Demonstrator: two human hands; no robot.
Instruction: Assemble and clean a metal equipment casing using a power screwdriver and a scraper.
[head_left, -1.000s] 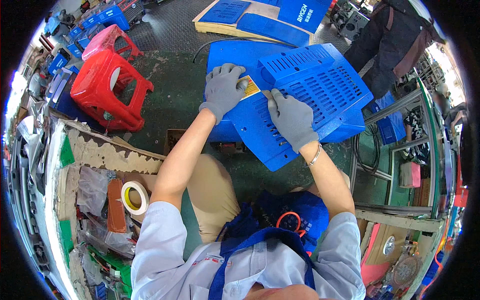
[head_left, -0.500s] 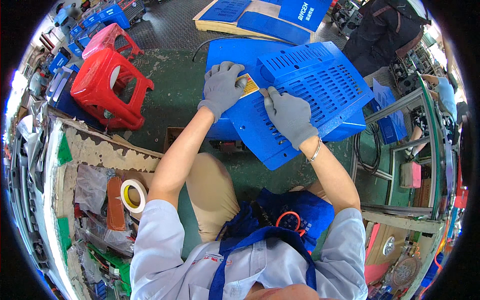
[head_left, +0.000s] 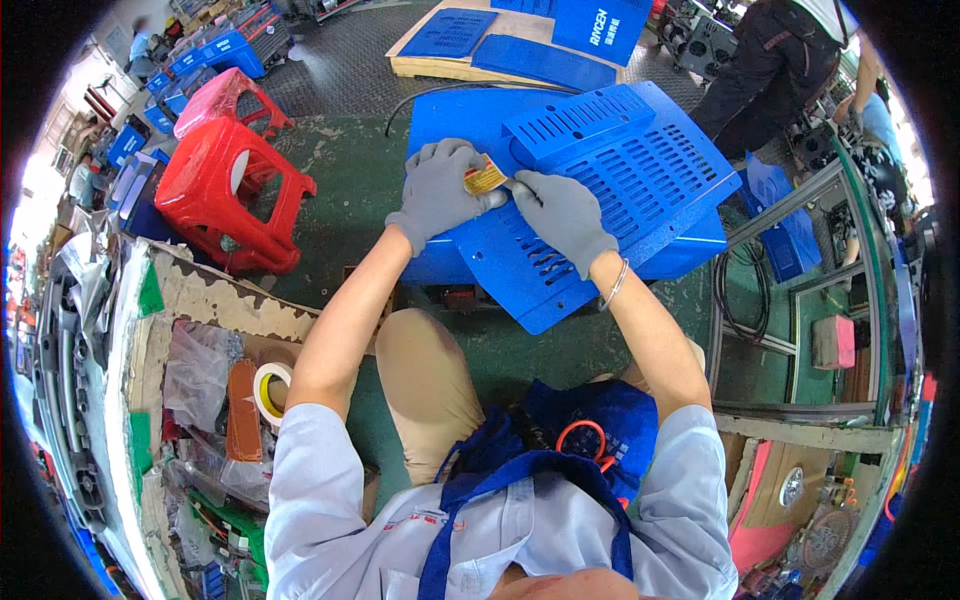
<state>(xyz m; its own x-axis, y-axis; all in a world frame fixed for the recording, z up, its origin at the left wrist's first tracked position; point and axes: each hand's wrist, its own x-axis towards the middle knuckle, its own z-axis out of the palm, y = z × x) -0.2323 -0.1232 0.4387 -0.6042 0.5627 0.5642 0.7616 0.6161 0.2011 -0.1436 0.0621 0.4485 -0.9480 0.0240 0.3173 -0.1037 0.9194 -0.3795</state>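
Note:
Both my hands wear grey gloves and meet above a blue perforated metal panel. A small yellow label, curved and with print on it, sits between them. My left hand is closed on the label's left side, its thumb along the lower edge. At the label's right end my right hand is closed in a pinch. Whether its fingertips hold the label's corner or a small thin piece there, I cannot make out. The panel lies at a slant over a larger blue metal housing.
Red plastic stools stand at the left. A wooden pallet with blue panels lies beyond. Near left, an open bench holds tape and plastic bags. A metal frame stands at the right; a person in dark trousers is behind it.
The label has shifted slightly left and is now curved, where before it looked flatter. My right hand has moved a little left, closer to my left hand.

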